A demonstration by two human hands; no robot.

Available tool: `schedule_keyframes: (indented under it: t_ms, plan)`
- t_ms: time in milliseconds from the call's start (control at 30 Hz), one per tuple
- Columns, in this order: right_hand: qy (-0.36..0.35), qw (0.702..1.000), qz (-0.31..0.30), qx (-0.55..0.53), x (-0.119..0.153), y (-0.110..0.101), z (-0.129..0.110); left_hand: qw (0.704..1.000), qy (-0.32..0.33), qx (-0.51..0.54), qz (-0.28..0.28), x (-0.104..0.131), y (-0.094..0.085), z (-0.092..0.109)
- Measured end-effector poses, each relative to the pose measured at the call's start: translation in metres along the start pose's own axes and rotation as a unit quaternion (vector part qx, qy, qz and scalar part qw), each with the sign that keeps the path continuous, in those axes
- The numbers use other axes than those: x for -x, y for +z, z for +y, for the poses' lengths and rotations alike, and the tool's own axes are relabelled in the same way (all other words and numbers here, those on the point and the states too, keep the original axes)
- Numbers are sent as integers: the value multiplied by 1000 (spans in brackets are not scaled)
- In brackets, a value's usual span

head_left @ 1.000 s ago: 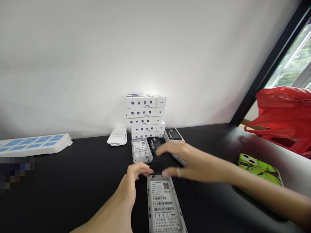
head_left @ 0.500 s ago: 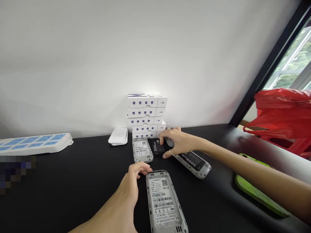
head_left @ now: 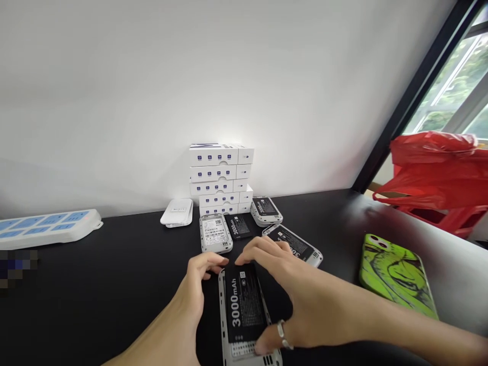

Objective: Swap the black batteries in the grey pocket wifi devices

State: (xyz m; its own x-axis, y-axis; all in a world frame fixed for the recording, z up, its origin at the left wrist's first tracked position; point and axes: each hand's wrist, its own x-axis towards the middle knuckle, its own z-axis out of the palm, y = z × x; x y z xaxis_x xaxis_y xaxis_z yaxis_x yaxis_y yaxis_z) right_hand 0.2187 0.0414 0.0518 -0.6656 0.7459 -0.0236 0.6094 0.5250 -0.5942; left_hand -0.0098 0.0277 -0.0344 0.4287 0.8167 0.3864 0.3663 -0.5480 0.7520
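My right hand [head_left: 284, 284], with a ring on the thumb, grips a black 3000mAh battery [head_left: 244, 305] by its ends. The battery lies over the recess of the nearest grey device [head_left: 224, 351], slightly askew, covering most of its label. At the device's top left corner rests my left hand [head_left: 202, 279], fingers curled; whether it pinches the edge is hard to see. Behind are an open device with its label showing [head_left: 215, 234], a loose battery [head_left: 238, 226] and a device with a battery in it [head_left: 295, 244], partly behind my right hand.
White boxes [head_left: 219, 174] are stacked by the wall, with white covers [head_left: 177, 211] to their left and stacked devices [head_left: 266, 209] to their right. A power strip [head_left: 49, 227] lies far left. On the right are a green phone case [head_left: 396, 274] and red bags [head_left: 434, 162].
My right hand has come back from the batteries near the boxes, bringing a battery over the nearest device. The view has shifted slightly, and more of the green case shows.
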Motion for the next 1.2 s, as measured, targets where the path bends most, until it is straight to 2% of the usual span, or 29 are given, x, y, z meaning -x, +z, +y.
schedule_keyframes:
  t_ms: [167, 367, 467, 533, 633, 733, 800, 933, 1100, 1200]
  plan:
    - [-19, 998, -38, -35, -1, -6, 10, 999, 29, -3, -13, -1, 0, -3]
    - [-80, 992, -78, 65, 10, 5, 10, 999, 14, -1, -44, -1, -5, 6]
    - [-95, 988, -73, 94, 11, 6, 6, 999, 18, 14, -29, 0, -3, 3]
    - [-117, 987, -68, 81, 11, -4, 6, 999, 8, 37, 0, -1, 2, -1]
    - [-117, 990, -65, 52, 14, -34, 17, 998, -16, 48, 31, -5, 6, -4]
    - [-44, 996, -53, 62, 20, -68, 41, 998, -46, 32, 14, -8, 3, -2]
    - [-9, 996, -51, 76, 22, -82, 58, 998, -53, 28, 6, -8, 0, 3]
    - [2, 993, -70, 99, 23, -89, 77, 998, -46, 30, 9, -8, -5, 10]
    - [10, 991, -82, 103, 26, -89, 74, 998, -62, 20, -24, -8, -8, 12]
    - [15, 990, -90, 109, 26, -91, 70, 997, -65, 23, -19, -8, -8, 13]
